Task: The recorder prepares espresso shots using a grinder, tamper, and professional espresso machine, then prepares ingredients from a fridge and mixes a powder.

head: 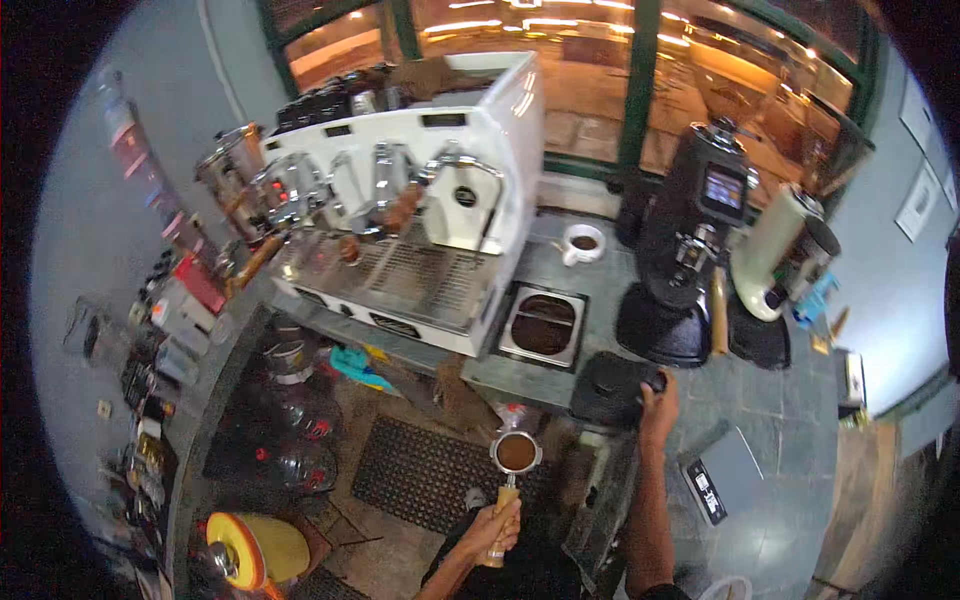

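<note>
My left hand (491, 531) grips the wooden handle of a portafilter (517, 452) in front of my body. Its round metal basket faces up, filled with brown ground coffee with an even-looking surface. My right hand (658, 412) is at the counter, its fingers around a small black round tool (657, 382), perhaps a tamper. That tool is at the right edge of a black tamping mat (606, 386). Beyond the mat, a knock box (541, 330) set into the counter holds dark coffee grounds.
A white espresso machine (465, 196) stands left of a white cup (583, 244) of dark liquid. At right are a black coffee grinder (690, 225), a pale green grinder (776, 251) and a digital scale (721, 474). A yellow container (259, 550) is at lower left, near a rubber floor mat (427, 469).
</note>
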Motion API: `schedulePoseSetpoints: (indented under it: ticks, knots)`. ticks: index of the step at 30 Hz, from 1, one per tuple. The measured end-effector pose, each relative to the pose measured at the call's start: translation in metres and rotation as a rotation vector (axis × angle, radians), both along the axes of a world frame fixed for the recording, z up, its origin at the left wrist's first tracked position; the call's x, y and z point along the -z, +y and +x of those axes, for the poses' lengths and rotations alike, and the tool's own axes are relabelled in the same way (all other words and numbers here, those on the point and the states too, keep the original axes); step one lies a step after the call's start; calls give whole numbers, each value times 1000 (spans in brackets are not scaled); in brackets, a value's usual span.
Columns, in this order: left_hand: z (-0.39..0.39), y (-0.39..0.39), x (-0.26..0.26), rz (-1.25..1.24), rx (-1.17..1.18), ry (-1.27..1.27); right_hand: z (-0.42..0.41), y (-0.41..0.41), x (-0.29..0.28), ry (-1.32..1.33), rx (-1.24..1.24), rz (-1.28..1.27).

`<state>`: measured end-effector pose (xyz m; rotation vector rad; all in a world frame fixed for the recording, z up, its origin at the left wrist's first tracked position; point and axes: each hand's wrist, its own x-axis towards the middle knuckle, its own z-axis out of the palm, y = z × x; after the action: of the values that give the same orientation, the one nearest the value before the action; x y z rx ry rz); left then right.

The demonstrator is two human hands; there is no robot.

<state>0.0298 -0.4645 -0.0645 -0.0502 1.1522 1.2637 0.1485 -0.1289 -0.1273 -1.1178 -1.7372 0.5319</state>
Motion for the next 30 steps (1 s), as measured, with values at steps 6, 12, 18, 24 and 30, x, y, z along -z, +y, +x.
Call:
schedulePoseSetpoints:
  ticks: [6, 12, 18, 24, 30]
  knots:
    - [-32, -35, -14, 10, -121, -39, -15, -21, -38, 50, 21, -230]
    - [-93, -68, 14, 140, -131, -202, -21, -81, -30, 107, 65, -60]
    - [-164, -105, 67, 525, -256, 397, -107, -204, -56, -111, 112, -230]
    - [-273, -93, -40, 133, 86, -82, -222, -314, -25, 49, -707, -922]
    - [-343, -76, -72, 51, 469, 380, -320, -376, -64, 526, -502, -1208]
